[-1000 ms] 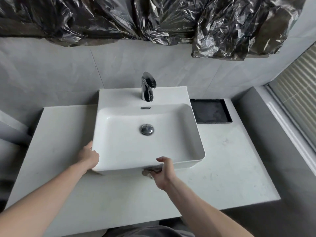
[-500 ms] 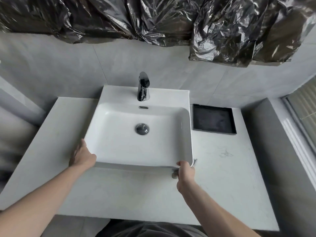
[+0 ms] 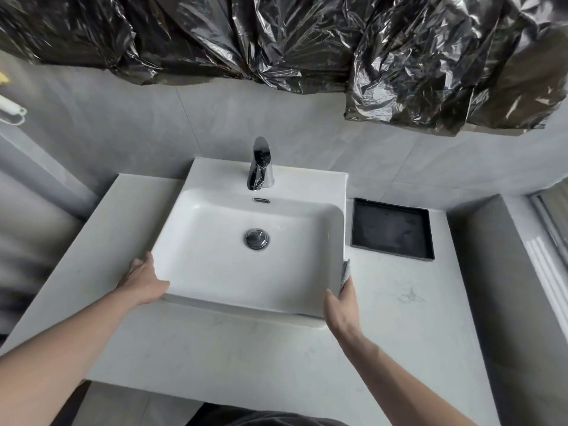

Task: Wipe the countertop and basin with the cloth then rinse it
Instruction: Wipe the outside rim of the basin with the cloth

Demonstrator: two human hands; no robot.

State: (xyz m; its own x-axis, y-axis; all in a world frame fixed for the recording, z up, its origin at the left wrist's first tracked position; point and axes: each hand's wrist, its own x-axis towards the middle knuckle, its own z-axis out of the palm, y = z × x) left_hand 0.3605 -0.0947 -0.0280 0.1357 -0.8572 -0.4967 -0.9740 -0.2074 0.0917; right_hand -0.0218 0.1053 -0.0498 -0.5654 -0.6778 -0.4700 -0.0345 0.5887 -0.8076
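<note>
While the basin (image 3: 246, 256) is being steadied at its left edge by the left hand (image 3: 144, 279), fingers relaxed, the cloth (image 3: 345, 272) is being pressed against its right outer wall by the right hand (image 3: 341, 302), just above the worktop (image 3: 399, 318).

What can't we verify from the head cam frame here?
- Cloth: mostly hidden between right hand and basin wall; size unknown.
- Left hand fingertips: hidden behind basin's left side.
- Object at left edge: cut off by the frame.
</note>
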